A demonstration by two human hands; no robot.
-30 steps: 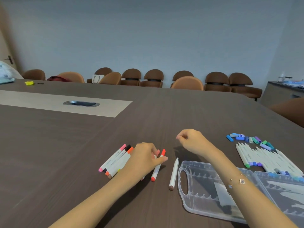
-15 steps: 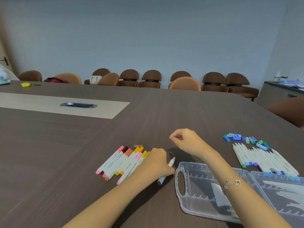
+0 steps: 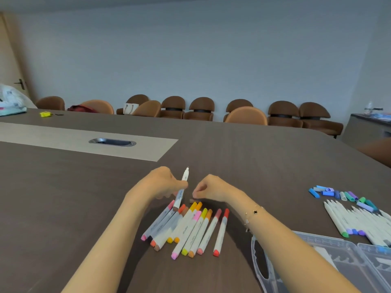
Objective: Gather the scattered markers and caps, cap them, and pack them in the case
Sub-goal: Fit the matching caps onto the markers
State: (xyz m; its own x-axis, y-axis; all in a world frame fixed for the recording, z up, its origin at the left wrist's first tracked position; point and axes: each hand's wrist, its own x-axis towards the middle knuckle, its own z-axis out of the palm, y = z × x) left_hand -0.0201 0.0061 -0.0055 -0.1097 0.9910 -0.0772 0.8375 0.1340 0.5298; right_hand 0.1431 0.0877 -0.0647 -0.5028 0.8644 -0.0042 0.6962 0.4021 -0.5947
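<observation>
While the clear plastic case (image 3: 330, 265) lies open at the near right corner of the counter (image 3: 63, 197), I can see only a pale slip of paper inside it; the bottom and right edges of the picture cut the case off. The right forearm crosses over its left end.

At the right, a second group of white markers (image 3: 357, 223) lies side by side, with loose blue, green and purple caps (image 3: 338, 195) just beyond them on the far side. Near the middle, a row of capped markers (image 3: 186, 229) with pink, orange, yellow and red ends lies close together between the two forearms.

The left hand (image 3: 163, 183) is closed around one white marker (image 3: 181, 190), held tilted, with its uncapped tip to the far side and its brown end down over the row. The right hand (image 3: 208, 188) is curled with the fingers pinched together, just above a small brown cap (image 3: 192, 200) on the counter; I cannot tell whether it touches the cap.

Brown chairs (image 3: 201, 108) stand along the far wall.
</observation>
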